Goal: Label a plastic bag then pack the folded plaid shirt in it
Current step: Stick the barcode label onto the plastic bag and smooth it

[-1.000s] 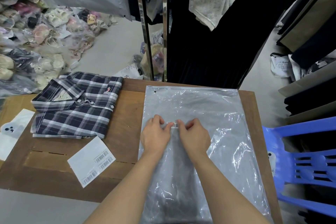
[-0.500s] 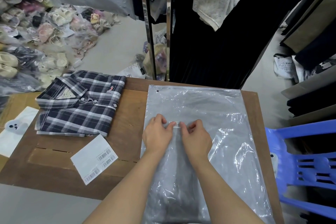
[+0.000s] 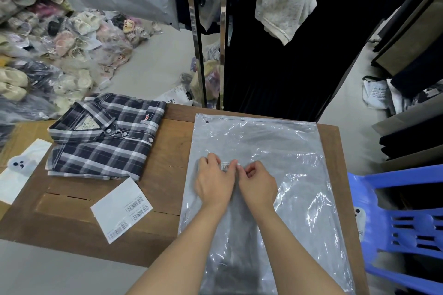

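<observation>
Pressing a small barcode label (image 3: 226, 165) onto a clear plastic bag (image 3: 282, 151), a person works at a wooden counter (image 3: 167, 151). The left hand (image 3: 214, 183) lies flat with fingers spread over the label's left end, while the right hand (image 3: 259, 185) curls, its fingertips pinching at the label's right edge. The bag lies flat and holds nothing, its sealed strip at the far side. The folded plaid shirt (image 3: 105, 136) rests well to the left of both hands, collar up. Between shirt and bag, nearer the person, sits a white sheet of barcode stickers (image 3: 122, 211). A blue plastic chair (image 3: 402, 223) stands at right; bagged shoes (image 3: 60, 43) pile on the floor beyond.
</observation>
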